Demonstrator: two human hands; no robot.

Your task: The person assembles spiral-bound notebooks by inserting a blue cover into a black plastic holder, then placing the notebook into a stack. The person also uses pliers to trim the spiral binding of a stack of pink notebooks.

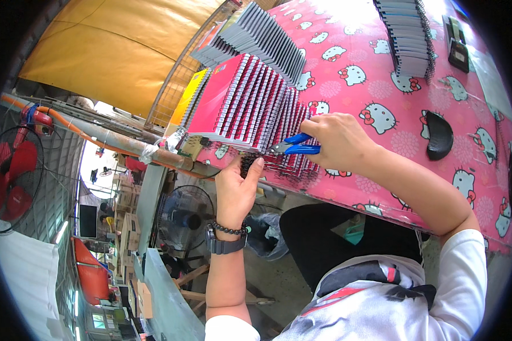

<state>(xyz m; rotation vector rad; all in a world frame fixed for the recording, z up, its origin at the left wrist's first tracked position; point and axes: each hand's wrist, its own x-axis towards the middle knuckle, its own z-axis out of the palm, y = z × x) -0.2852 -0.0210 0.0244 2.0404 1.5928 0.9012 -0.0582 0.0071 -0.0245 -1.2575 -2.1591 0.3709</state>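
A stack of red spiral-bound notebooks (227,96) stands near the table's left edge, with its wire-bound edges toward the right. My right hand (341,139) is closed around the blue handles of a pair of wire cutters (299,149). Their metal jaws reach the lower corner of the notebooks, close to my left thumb. At that same corner my left hand (236,187) is closed on a black spiral coil (247,163), partly hidden by the fingers. A yellow notebook (189,99) lies beside the red ones.
More spiral-bound books (261,40) are piled behind the red stack, and another pile (403,40) stands at the far right. On the pink patterned tablecloth (347,105) lies a curved black object (438,135). A floor fan (186,219) stands left, below the table edge.
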